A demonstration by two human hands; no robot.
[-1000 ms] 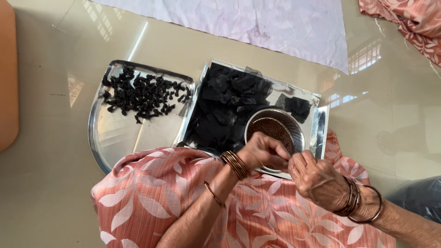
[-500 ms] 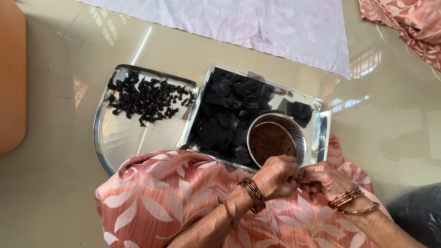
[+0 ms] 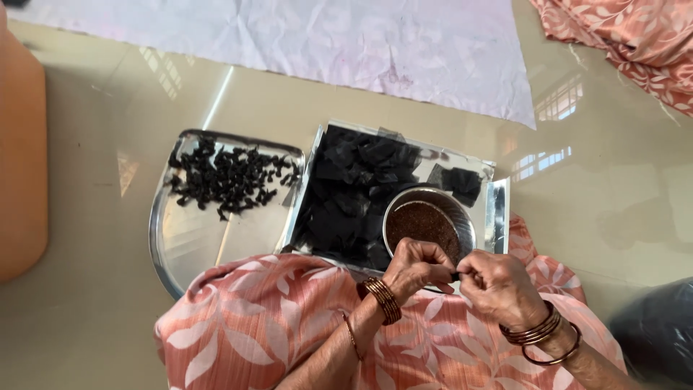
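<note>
My left hand [image 3: 415, 269] and my right hand [image 3: 498, 287] meet fingertip to fingertip over my lap, just below a steel bowl [image 3: 462, 211] of brown granular filling. Between the fingers of both hands is pinched a small black piece [image 3: 456, 275], mostly hidden. The bowl stands in a shiny rectangular tray [image 3: 499, 209] heaped with flat black squares [image 3: 354, 195]. To its left, a rounded steel tray [image 3: 180, 249] holds several small dark rolled pieces [image 3: 227, 179]. Bangles circle both wrists.
Peach floral cloth [image 3: 260, 332] covers my lap under the trays' near edges. A pale sheet [image 3: 325, 36] lies on the glossy floor beyond. An orange object [image 3: 22, 152] stands at the left; a dark bag [image 3: 660, 328] sits at the lower right.
My hands have drawn back from over the bowl toward my lap and closed together on the small black piece. The view has shifted slightly.
</note>
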